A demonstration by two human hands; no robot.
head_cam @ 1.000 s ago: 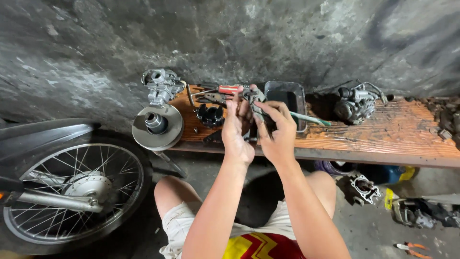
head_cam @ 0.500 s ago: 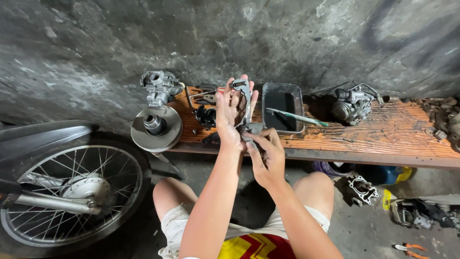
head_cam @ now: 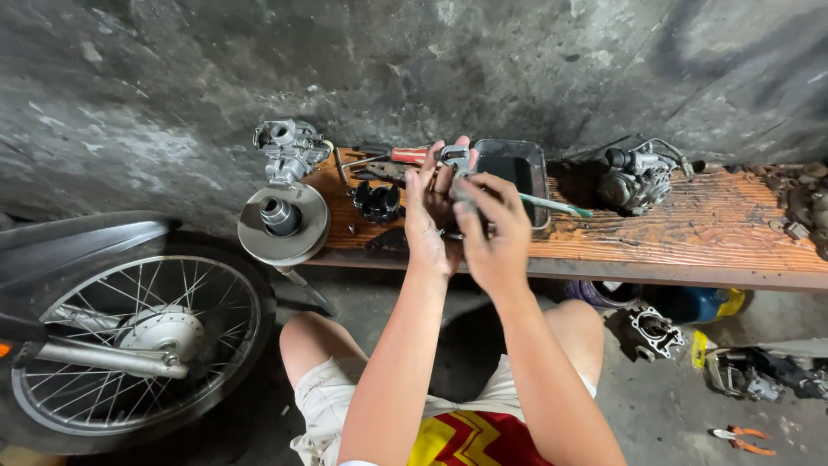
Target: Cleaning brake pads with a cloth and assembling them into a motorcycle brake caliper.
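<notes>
My left hand (head_cam: 429,216) is raised over the wooden bench (head_cam: 690,237), fingers up, gripping a small grey metal part (head_cam: 454,158) at its fingertips. My right hand (head_cam: 493,229) is beside it, fingers curled onto the same part from the right. Just behind them on the bench lie a red-handled screwdriver (head_cam: 404,155), a black toothed part (head_cam: 378,201) and a dark rectangular metal tray (head_cam: 514,164). A thin light-green tool (head_cam: 556,205) sticks out to the right from behind my right hand.
A round metal pulley disc (head_cam: 283,224) and a grey carburetor-like casting (head_cam: 289,148) sit at the bench's left end. Another engine part with hoses (head_cam: 638,177) lies to the right. A spoked motorcycle wheel (head_cam: 129,336) stands at left. Engine parts and orange pliers (head_cam: 742,436) lie on the floor.
My right hand came back up from the bench's front edge to join the left on the small metal part. The left hand stayed raised, holding it.
</notes>
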